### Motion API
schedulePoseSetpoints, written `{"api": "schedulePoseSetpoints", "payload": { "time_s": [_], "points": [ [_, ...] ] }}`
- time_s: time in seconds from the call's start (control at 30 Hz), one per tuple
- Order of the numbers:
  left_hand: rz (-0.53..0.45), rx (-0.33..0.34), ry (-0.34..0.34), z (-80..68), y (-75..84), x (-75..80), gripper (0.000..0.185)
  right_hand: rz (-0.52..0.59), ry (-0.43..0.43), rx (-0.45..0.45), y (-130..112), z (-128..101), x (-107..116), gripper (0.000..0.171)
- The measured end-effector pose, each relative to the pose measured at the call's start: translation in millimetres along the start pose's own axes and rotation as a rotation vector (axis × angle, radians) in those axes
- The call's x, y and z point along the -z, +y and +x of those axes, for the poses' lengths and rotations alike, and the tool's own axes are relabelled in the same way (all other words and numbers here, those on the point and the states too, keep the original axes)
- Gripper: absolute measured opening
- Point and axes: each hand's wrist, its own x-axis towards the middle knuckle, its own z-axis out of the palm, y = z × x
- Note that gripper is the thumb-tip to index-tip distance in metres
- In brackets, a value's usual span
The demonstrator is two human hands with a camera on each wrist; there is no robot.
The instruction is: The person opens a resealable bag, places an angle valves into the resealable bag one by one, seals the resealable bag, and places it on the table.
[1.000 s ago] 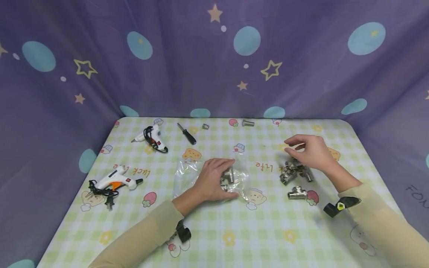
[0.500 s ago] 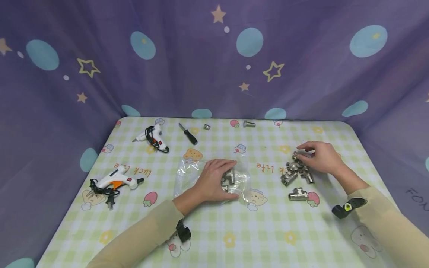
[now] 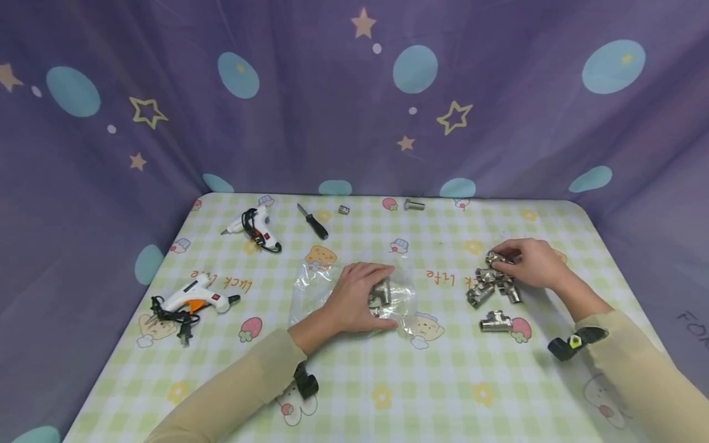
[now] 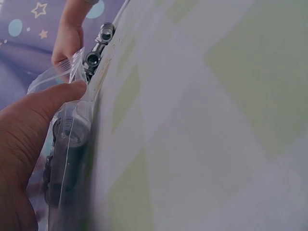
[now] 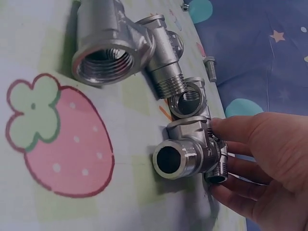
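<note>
My left hand (image 3: 354,301) grips a clear plastic zip bag (image 3: 310,286) lying mid-table, its thumb along the bag's mouth in the left wrist view. Through the film show metal pipe fittings (image 3: 383,294), partly covered by the hand. On the right, my right hand (image 3: 533,264) pinches a threaded metal fitting (image 5: 219,169) at the far side of a small heap of metal tee fittings (image 3: 483,295). The fingers partly hide this piece, so its full shape cannot be told. One more tee fitting (image 3: 495,321) lies apart, nearer the front, beside a printed strawberry.
Two white glue guns, one behind (image 3: 257,227) and one in front (image 3: 194,298), lie at left with black cords. Toward the back edge are a screwdriver (image 3: 313,223), a short metal fitting (image 3: 344,210) and a longer threaded one (image 3: 414,205). Purple curtain (image 3: 332,123) surrounds the table.
My right hand has come down from above the heap, slightly to the right, and now pinches a fitting at its far side. The left hand stays on the bag.
</note>
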Motion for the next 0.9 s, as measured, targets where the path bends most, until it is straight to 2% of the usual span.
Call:
{"api": "schedulePoseSetpoints", "payload": {
  "time_s": [0.2, 0.4, 0.6, 0.9],
  "points": [
    [-0.009, 0.014, -0.021, 0.6, 1.3, -0.8, 0.110, 0.030, 0.010, -0.036, 3, 0, -2, 0.038],
    [-0.019, 0.030, -0.040, 2.1, 1.3, -0.3, 0.109, 0.063, 0.082, -0.042, -6, 1, -1, 0.041],
    [-0.021, 0.026, -0.044, 4.1, 1.3, -1.8, 0.108, 0.141, 0.143, 0.011, -29, -1, 1, 0.038],
    [-0.034, 0.039, -0.068, 4.8, 3.5, 0.7, 0.110, 0.202, 0.109, 0.132, -74, -5, -8, 0.033]
  ]
}}
